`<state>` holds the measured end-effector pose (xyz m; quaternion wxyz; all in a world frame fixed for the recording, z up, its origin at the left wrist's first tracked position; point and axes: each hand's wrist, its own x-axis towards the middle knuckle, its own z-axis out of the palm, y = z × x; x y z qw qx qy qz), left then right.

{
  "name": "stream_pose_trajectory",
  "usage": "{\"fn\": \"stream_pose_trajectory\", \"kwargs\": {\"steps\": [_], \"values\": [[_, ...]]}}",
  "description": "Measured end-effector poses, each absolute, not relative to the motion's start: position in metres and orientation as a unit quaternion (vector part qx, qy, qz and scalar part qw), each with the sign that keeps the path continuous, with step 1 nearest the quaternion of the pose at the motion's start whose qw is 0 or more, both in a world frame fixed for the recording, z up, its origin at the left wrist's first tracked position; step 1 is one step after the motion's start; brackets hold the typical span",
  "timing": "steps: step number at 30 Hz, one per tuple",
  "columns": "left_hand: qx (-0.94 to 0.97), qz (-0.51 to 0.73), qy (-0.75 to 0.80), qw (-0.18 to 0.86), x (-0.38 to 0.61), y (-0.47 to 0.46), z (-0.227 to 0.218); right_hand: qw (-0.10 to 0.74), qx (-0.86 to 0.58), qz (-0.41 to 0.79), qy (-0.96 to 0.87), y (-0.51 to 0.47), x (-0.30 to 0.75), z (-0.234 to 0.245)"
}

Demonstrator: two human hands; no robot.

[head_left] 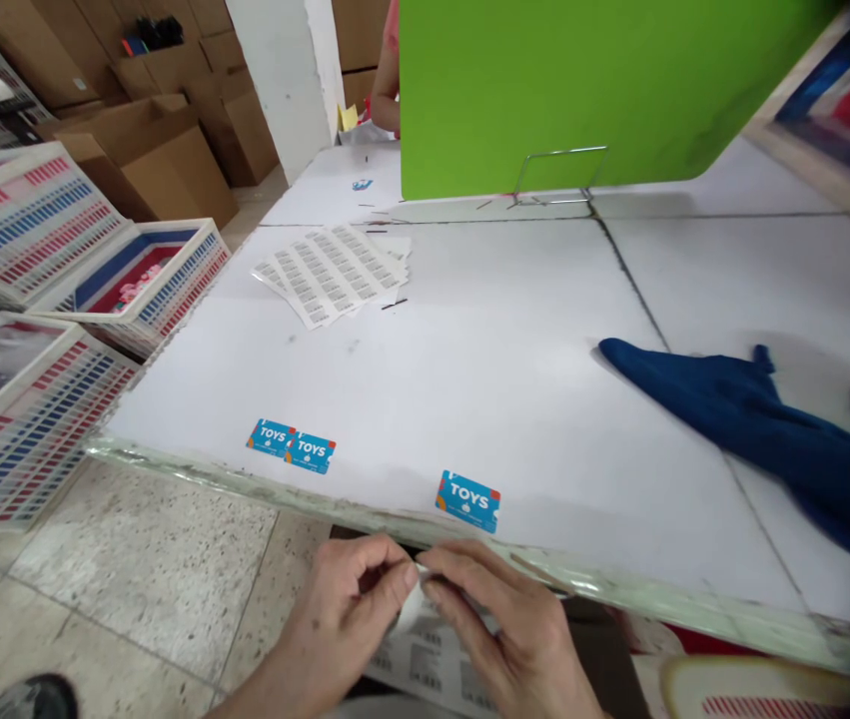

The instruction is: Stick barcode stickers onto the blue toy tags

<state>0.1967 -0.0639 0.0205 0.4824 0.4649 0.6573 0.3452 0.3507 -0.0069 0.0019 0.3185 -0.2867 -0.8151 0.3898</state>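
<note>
Left grip (350,596) and right grip (518,619) by white tabletop (491,350), cartons (177,170) beyond

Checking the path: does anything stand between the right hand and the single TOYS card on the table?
No loose object visibly stands between the right hand and the single TOYS card; only the table's front edge lies between them. That hand is on the label sheet.

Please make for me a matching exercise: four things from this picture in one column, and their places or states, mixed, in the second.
Things:
1. Green board
2. Blue cloth
3. TOYS cards
4. Nearest label sheet

Places or states:
A. lying on the right of the table
B. at the left hand and right hand
C. flat near the front edge
D. standing upright

Pairs: 1-D, 2-A, 3-C, 4-B
</note>
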Motion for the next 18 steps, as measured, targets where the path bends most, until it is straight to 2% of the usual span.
{"fn": "stream_pose_trajectory", "kwargs": {"steps": [7, 12, 18], "values": [[0.423, 0.369, 0.653, 0.509, 0.205, -0.061, 0.023, 0.390, -0.299, 0.242, -0.837, -0.013, 0.350, -0.005], [0.380, 0.378, 0.667, 0.517, 0.204, -0.060, 0.021, 0.415, -0.264, 0.199, -0.848, -0.013, 0.354, -0.005], [0.371, 0.380, 0.664, 0.526, 0.201, -0.059, 0.024, 0.370, -0.303, 0.196, -0.856, -0.008, 0.366, -0.014]]}}
